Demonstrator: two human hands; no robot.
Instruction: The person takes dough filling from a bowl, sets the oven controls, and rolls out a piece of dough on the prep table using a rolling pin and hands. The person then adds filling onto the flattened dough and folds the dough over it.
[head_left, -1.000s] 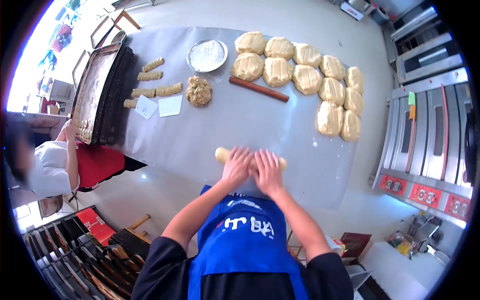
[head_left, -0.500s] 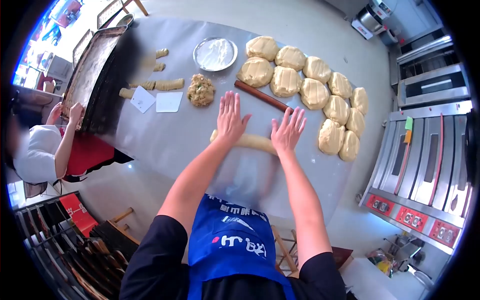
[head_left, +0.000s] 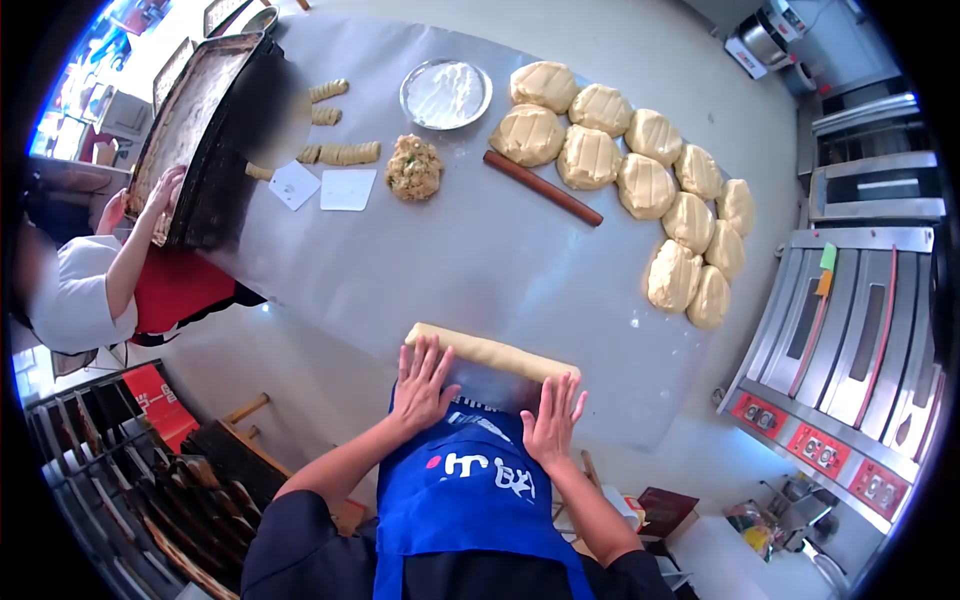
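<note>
A long dough roll (head_left: 495,352) lies on the gray table (head_left: 470,260), close to the blue apron (head_left: 455,510). The left hand (head_left: 424,390) is spread wide at the roll's left end, the right hand (head_left: 552,422) at its right end; neither grips it. Farther off lie a brown stick (head_left: 543,188) and big dough lumps (head_left: 588,157).

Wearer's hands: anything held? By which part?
Nothing gripped. The left hand and right hand are open, fingers spread; their fingertips appear to touch the dough roll, near its left and right ends respectively.
</note>
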